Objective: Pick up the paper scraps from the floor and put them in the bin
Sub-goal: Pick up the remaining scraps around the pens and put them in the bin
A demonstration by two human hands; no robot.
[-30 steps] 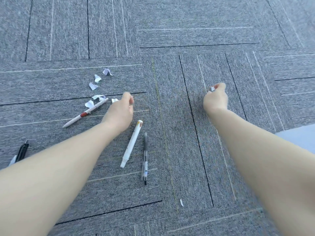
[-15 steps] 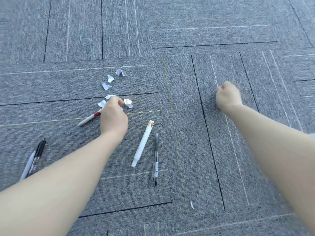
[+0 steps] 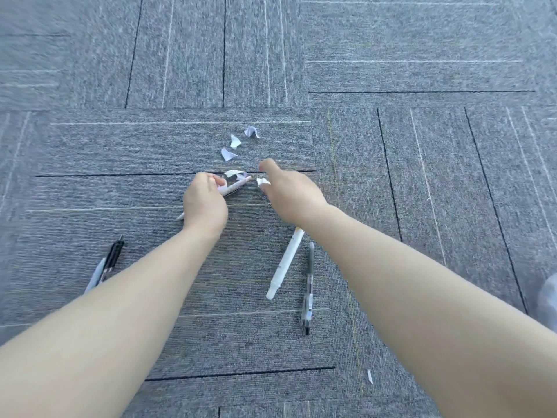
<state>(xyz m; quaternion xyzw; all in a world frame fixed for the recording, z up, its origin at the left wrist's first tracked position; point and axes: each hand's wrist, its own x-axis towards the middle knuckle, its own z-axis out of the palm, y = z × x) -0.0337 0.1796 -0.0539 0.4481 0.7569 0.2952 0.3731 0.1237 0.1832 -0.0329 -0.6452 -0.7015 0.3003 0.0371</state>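
Several white paper scraps lie on the grey carpet: three in a row, two by a pen tip, and a small sliver near me. My left hand is curled, its fingertips pinched on a scrap just above the white pen. My right hand is beside it, index finger stretched out and thumb touching another scrap. Its other fingers stay curled, and its palm is hidden. No bin is in view.
A white marker and a clear black pen lie under my right forearm. Two more pens lie at the left. A blurred grey shape shows at the right edge. Carpet tiles cover the floor.
My right hand, which closed on a scrap far to the right, has swung left to the scrap pile. My left hand moved slightly onto the scrap by the white pen. The view shifted left.
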